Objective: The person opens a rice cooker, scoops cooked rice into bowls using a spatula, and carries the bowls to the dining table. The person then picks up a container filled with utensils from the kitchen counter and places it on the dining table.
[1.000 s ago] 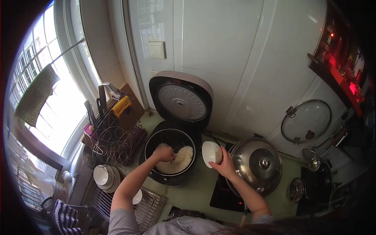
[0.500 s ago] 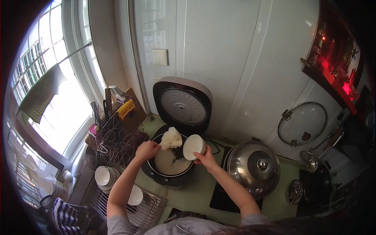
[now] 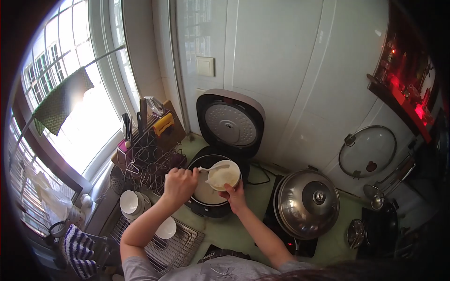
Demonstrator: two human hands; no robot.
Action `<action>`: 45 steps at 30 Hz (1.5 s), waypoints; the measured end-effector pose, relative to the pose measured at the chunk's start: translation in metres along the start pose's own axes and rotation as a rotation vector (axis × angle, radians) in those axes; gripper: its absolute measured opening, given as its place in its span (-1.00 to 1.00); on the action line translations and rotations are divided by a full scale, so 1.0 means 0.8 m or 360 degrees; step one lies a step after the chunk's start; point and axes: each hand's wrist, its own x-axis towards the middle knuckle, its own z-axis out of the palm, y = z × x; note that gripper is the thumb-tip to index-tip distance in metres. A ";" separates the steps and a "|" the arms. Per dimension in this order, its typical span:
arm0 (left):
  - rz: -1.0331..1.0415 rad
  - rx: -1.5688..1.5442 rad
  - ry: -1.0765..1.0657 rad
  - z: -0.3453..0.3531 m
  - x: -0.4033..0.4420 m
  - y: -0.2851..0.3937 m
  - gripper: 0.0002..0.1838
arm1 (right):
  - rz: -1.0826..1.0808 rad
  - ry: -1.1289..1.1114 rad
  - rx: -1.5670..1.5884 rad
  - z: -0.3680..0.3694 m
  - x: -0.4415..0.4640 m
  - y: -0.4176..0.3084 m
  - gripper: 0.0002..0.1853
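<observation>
My left hand [image 3: 181,186] is closed around the handle of a pale rice paddle [image 3: 216,166], whose blade lies over a small white bowl [image 3: 234,169]. My right hand [image 3: 236,195] grips that bowl by its side and tilts it toward me. White rice [image 3: 221,178] shows inside the bowl. Beneath both hands stands a dark rice cooker [image 3: 208,210] with its lid [image 3: 229,125] raised against the wall. Part of the rice [image 3: 201,193] in its pot is visible; the bowl and my hands cover the rest.
A large lidded steel wok [image 3: 307,203] stands right of the cooker on a black hob. To the left are a wire rack [image 3: 152,154] with knives and boards, stacked white bowls [image 3: 129,202], and a metal draining rack [image 3: 190,241]. A glass lid [image 3: 367,152] hangs on the wall.
The large clump of rice above the pot is now in the bowl. My left hand has turned, bringing the paddle over the bowl. The bowl is lower, and the whole view has shifted slightly.
</observation>
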 end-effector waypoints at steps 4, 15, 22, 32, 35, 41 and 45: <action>0.0171 0.0082 -0.0020 -0.015 -0.019 -0.006 -0.87 | -0.0025 -0.0021 0.0095 -0.002 -0.006 -0.004 -0.46; 0.0347 0.0025 -0.0026 0.010 -0.023 0.015 -0.83 | 0.0137 -0.0238 0.0103 0.004 -0.017 -0.004 -0.45; 0.0155 -0.0001 0.0004 0.012 0.002 0.009 -0.89 | 0.0003 -0.0155 -0.0039 -0.012 -0.015 -0.018 -0.47; -0.0156 -0.0344 -0.0059 0.067 0.030 0.032 -0.90 | -0.0140 0.0232 0.0092 -0.061 -0.009 -0.059 -0.43; -0.0261 -0.0362 -0.0593 0.107 0.029 0.039 -0.87 | -0.0243 0.0411 0.0081 -0.090 -0.005 -0.065 -0.45; -0.0267 -0.0585 -0.0971 0.183 0.019 0.094 -0.84 | -0.0198 0.0420 0.0033 -0.093 -0.014 -0.059 -0.46; -0.0294 -0.0696 -0.1047 0.174 0.015 0.091 -0.82 | -0.0200 0.0394 -0.0107 -0.094 -0.020 -0.058 -0.48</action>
